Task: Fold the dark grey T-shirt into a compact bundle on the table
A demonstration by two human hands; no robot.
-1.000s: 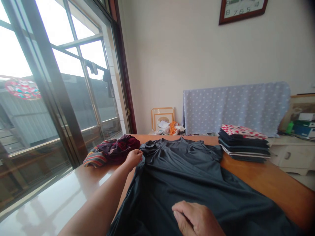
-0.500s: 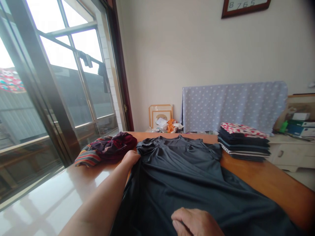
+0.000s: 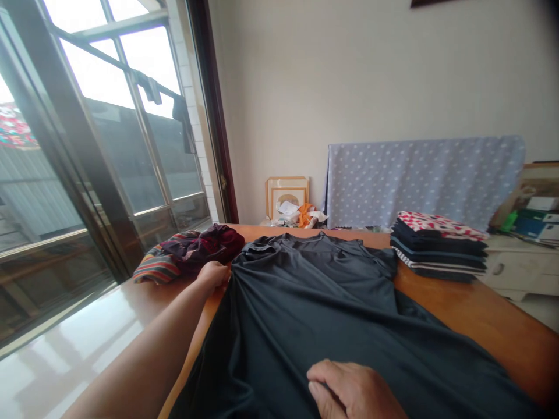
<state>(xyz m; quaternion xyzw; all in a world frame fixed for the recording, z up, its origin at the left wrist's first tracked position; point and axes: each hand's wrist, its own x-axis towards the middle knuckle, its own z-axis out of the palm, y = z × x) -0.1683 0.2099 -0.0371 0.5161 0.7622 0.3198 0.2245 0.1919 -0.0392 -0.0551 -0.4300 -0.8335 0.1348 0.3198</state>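
A dark, silky dress (image 3: 305, 302) with short sleeves lies spread over the wooden table, its neck end away from me and its wide lower part towards me. At the dress's left edge, below the sleeve, my left hand (image 3: 215, 273) is closed on the fabric, and folds fan out from that grip. My right hand (image 3: 353, 387) is low in the middle, over the lower part of the dress, with thumb and forefinger curled close together. Whatever is in its fingers is hidden.
Left of the dress is a heap of maroon and striped cloth (image 3: 192, 253). A stack of folded clothes (image 3: 439, 247) stands on the table's (image 3: 441, 299) right side. Behind are a dotted blue cloth (image 3: 419, 183), picture frames (image 3: 286, 185) and a white cabinet (image 3: 515, 265). A window (image 3: 144, 145) is at left.
My left hand has moved left and pulled the edge of the dress outward, drawing the fabric into creases. My right hand has stayed nearly in place. The view has tilted down slightly.
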